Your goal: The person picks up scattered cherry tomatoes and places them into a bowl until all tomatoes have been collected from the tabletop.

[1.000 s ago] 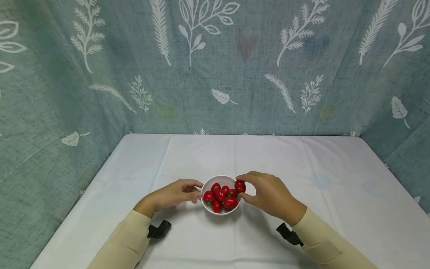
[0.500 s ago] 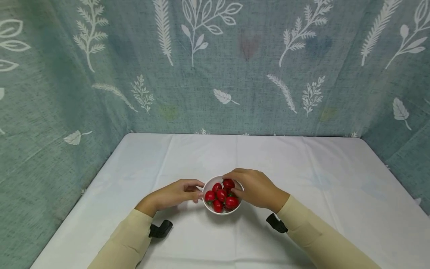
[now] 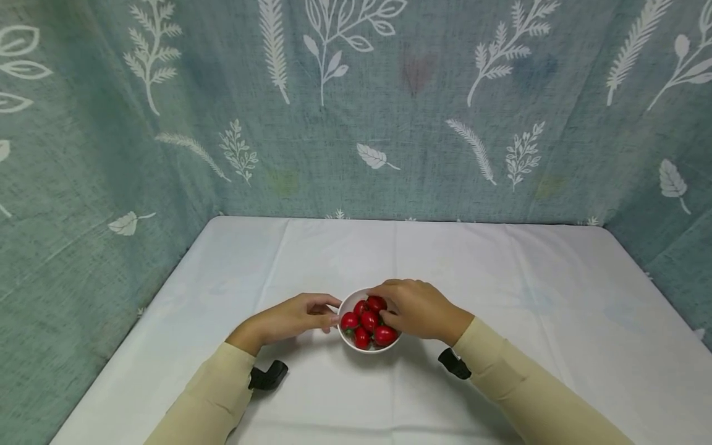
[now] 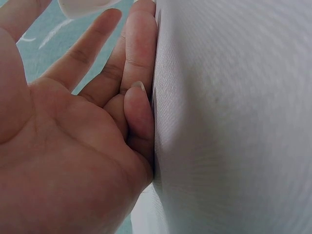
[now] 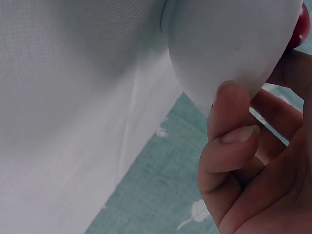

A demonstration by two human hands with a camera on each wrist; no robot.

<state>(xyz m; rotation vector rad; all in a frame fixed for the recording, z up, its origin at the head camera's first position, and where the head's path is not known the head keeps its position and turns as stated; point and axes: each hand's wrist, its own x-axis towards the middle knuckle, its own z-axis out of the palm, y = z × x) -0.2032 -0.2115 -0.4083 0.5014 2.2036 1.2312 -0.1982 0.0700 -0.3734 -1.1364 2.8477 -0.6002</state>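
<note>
A small white bowl point(image 3: 369, 351) stands on the white cloth, holding several red cherry tomatoes point(image 3: 369, 320) with green tops. Thumb and index finger of my left hand point(image 3: 295, 319) touch its left side; in the left wrist view those fingers reach toward the bowl point(image 4: 87, 7) and none of them holds anything. Over the bowl's right rim, my right hand point(image 3: 419, 309) pinches a cherry tomato point(image 3: 376, 303) low among the others. The right wrist view has the bowl's outer wall point(image 5: 234, 44) beside the curled lower fingers, with a red tomato point(image 5: 303, 27) past the rim.
White cloth point(image 3: 311, 259) covers the table around the bowl. A blue-green curtain point(image 3: 356, 123) with white leaf prints hangs behind it and on both sides. Black wrist devices point(image 3: 269, 375) sit below each sleeve's cuff.
My right hand has moved left with the cherry tomato, from the right rim to inside the bowl, and lowered it slightly. The left hand keeps its place at the bowl.
</note>
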